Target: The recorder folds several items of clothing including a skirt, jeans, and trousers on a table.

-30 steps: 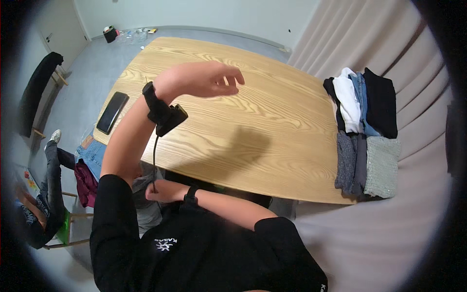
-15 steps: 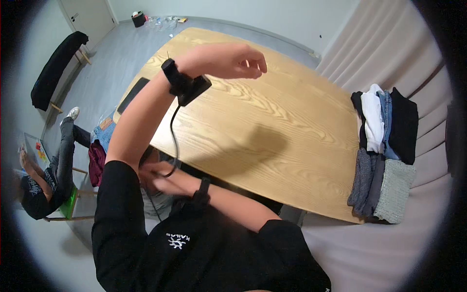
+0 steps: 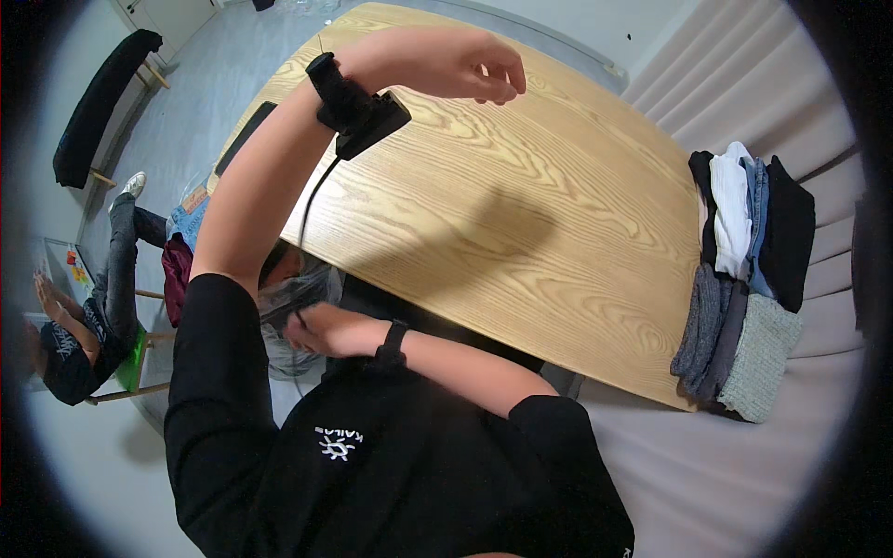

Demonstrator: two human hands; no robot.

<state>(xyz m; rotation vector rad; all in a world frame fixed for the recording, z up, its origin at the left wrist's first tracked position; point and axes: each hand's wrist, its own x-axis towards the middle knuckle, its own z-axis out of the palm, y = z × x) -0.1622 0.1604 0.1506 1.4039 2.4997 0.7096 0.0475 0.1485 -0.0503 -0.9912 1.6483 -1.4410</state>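
Note:
My left hand (image 3: 479, 70) hangs loosely over the far part of the wooden table (image 3: 558, 232), fingers bent and apart, with nothing in them. A black strap on that wrist carries a small black box-shaped device (image 3: 372, 126). From it a black cable (image 3: 316, 191) runs down past my left forearm. My right hand (image 3: 330, 330) is low, in front of my body by the table's near edge, its fingers closed around the cable. A black band (image 3: 392, 340) circles the right wrist. Clear plastic bags (image 3: 312, 288) lie behind the right hand, partly covered by it.
Folded clothes (image 3: 735, 214) and a folded light green knit (image 3: 763, 358) are stacked at the table's right edge. A flat black object (image 3: 245, 138) lies at its left edge. At the left, a person (image 3: 79, 339) sits near jeans (image 3: 189, 219) and a maroon cloth (image 3: 177, 279).
My right hand has drawn back from beside my left elbow, down and slightly right, along the cable. The cable now hangs straighter. The left arm appears slightly higher as the view shifts.

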